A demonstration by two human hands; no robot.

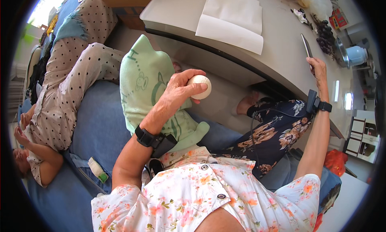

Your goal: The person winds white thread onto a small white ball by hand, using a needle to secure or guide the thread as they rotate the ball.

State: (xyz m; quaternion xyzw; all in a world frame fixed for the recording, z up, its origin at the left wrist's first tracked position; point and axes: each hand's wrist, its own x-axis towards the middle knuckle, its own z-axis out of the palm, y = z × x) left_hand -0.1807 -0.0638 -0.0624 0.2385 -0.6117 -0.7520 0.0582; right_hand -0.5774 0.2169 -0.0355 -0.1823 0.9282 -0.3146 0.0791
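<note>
My left hand (177, 87) is closed around a cream-white ball (202, 86), thumb across its top, raised over the gap between the couch and the table. Its surface looks slightly textured; the material cannot be made out. Beneath that forearm, a pale green printed cloth (140, 77) covers part of my lap. At the table's right side, my right hand (318, 67) grips the lower end of a slim dark phone (306, 46), seen nearly edge-on. A wrist strap with a black device is on each of my arms.
White paper sheets (231, 23) lie on the pale table (171, 11). Dark grapes (325, 35) and a metal bowl (341, 52) are at its right. Another person in dotted clothes (68, 83) lies on the blue couch (94, 115). A white roll (97, 169) rests nearby. A cable crosses my trousers.
</note>
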